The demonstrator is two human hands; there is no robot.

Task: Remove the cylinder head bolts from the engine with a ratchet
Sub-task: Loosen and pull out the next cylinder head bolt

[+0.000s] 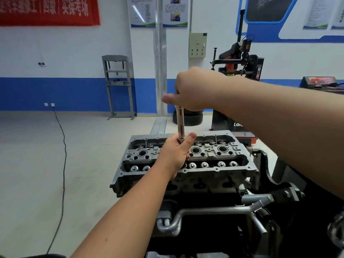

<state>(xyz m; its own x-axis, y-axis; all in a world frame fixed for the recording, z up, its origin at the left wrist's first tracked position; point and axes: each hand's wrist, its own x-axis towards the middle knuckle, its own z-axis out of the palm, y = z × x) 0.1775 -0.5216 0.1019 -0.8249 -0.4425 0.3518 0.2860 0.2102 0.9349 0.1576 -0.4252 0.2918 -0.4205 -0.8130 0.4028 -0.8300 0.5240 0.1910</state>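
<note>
A grey cylinder head [204,157] sits on top of the engine, its valve gear and round plug wells exposed. A chrome ratchet with a long extension [180,123] stands nearly upright over the head's middle. My left hand [174,153] is wrapped around the lower end of the tool, just above the head, and hides where it meets the head. My right hand [191,90] grips the top end, thumb pointing left. No loose bolt is visible.
Metal coolant pipes [214,211] and a black stand bracket [279,183] lie near me below the head. A black cable [64,155] runs over the floor at left. A grey press frame [119,86], stacked tyres [189,118] and a tyre machine [240,71] stand by the far wall.
</note>
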